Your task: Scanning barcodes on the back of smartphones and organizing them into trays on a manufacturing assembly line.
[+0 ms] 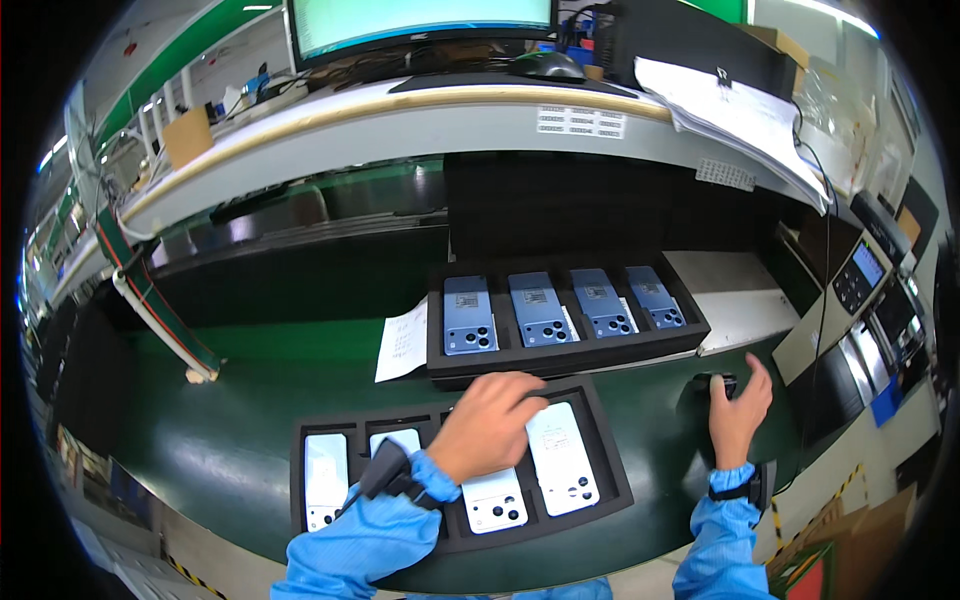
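Note:
In front of me lies a black foam tray [618, 488] of white phones, backs up, each in its own slot. My left hand [485, 425] reaches over it, fingers bent, thumb and forefinger a little apart by the top left corner of the rightmost white phone [565, 460]; whether they touch it I cannot tell. The hand and wrist partly cover two neighbouring phones [496, 502] [398, 440]. Farther left sits another white phone [326, 480]. On the right, my right hand [738, 415] has thumb and forefinger spread beside a small black object [728, 384], partly hidden by the thumb.
Behind is a second black foam tray [570, 362] holding several blue phones [540, 308]. A paper sheet [402, 345] lies at its left. A grey device with a small screen [866, 262] stands at right. Overhead runs a shelf [400, 125] with a monitor [425, 30] and papers [720, 105].

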A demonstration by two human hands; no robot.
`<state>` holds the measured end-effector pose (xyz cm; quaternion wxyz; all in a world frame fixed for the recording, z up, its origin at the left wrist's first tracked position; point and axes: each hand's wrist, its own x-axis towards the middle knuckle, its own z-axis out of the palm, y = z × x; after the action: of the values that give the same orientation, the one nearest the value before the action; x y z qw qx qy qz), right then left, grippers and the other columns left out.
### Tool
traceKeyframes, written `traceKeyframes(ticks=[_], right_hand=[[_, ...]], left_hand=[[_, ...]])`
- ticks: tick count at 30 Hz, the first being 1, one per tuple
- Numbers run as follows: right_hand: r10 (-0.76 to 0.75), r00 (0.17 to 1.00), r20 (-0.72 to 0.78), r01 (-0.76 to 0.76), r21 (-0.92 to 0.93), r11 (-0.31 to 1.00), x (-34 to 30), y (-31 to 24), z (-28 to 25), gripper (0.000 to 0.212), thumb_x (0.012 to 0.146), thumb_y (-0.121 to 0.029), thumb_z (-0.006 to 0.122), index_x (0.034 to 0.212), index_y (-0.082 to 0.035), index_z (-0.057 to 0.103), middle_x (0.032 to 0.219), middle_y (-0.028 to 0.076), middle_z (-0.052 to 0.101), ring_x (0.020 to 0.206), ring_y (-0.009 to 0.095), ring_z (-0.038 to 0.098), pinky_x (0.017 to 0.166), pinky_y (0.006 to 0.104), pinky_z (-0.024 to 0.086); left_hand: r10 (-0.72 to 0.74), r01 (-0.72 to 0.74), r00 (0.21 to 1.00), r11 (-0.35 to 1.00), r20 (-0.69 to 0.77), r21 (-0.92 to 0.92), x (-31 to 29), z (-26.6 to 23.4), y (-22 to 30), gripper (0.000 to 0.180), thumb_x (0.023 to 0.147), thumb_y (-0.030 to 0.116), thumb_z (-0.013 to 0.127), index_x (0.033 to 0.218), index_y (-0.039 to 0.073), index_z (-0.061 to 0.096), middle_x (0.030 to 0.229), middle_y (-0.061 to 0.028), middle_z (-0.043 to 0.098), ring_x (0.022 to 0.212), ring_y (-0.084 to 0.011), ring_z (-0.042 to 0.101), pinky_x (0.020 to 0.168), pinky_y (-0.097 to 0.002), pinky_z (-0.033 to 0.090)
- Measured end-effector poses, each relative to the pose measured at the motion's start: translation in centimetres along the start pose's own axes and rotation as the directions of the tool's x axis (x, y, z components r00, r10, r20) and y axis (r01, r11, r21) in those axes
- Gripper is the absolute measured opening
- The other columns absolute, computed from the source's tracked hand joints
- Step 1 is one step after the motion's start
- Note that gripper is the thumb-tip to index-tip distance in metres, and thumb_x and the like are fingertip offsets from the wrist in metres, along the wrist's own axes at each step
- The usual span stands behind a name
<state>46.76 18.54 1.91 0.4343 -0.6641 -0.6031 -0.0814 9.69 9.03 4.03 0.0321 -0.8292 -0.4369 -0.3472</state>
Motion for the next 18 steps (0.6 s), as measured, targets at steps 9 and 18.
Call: traceKeyframes(ticks=[9, 18], right_hand=[[0.222, 0.796, 0.563, -0.430, 0.267, 0.862, -0.8, 0.6, -2.8, 0.071, 0.085, -0.007, 0.072, 0.152, -0.005, 0.046, 0.083, 0.009, 0.069, 0.074, 0.015, 0.066, 0.065, 0.0298, 0.052], [-0.042, 0.529, 0.848, -0.531, 0.370, 0.763, -7.1, -11.8, -6.4, 0.073, 0.086, -0.002, 0.074, 0.149, -0.008, 0.038, 0.120, 0.012, 0.062, 0.078, 0.015, 0.065, 0.066, 0.0281, 0.055]], left_hand=[[-0.095, 0.108, 0.992, 0.981, 0.086, -0.160, -0.7, 5.3, -1.0, 0.046, 0.078, 0.001, 0.058, 0.124, 0.000, 0.061, 0.134, -0.0193, 0.056, 0.134, -0.0383, 0.048, 0.119, -0.0534, 0.033], [-0.124, 0.156, 0.965, 0.980, 0.231, -0.126, -0.6, 5.5, -0.8, 0.059, 0.081, 0.000, 0.055, 0.140, 0.005, 0.054, 0.147, -0.0137, 0.055, 0.148, -0.0428, 0.033, 0.126, -0.0565, 0.022]])
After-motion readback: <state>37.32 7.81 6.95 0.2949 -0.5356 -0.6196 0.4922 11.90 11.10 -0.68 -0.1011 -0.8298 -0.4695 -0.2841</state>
